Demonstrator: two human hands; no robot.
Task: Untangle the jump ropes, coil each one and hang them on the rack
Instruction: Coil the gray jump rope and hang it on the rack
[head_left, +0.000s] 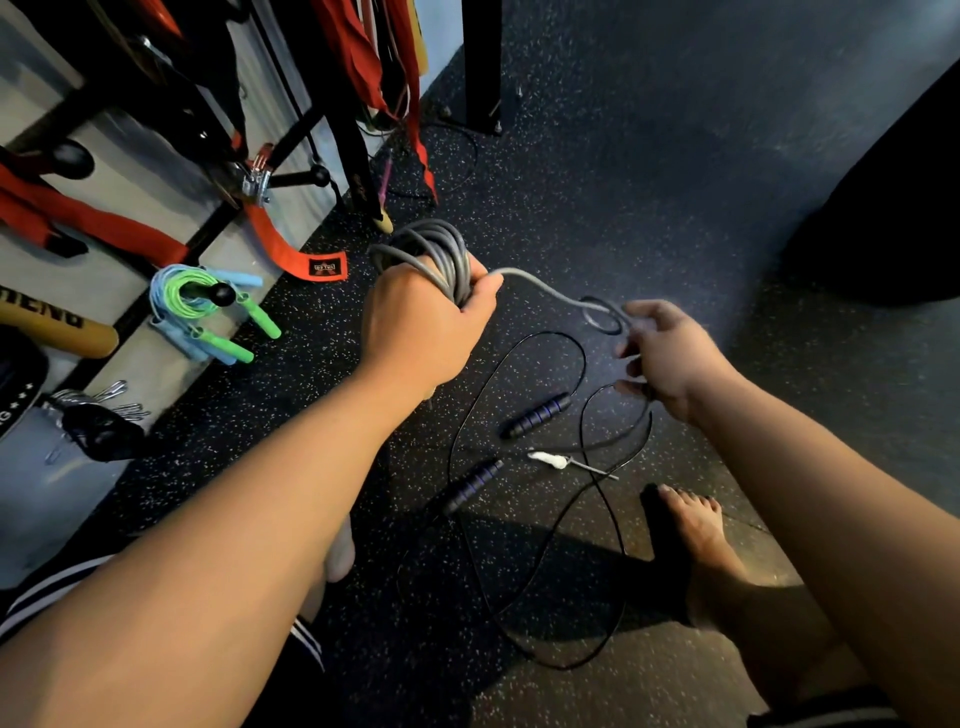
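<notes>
grey jump rope (431, 249) | coiled in left hand's (421, 332) tight fist, above the floor (675, 208) | tail runs to right hand (670, 358), blurred fingers curled loosely round it | advice: feed slack evenly, match loop sizes, avoid snagging black jump rope (535, 415) below

speckled floor (675, 182) | black jump rope (537, 415) sprawled | white scrap (548, 460) beside it
</notes>
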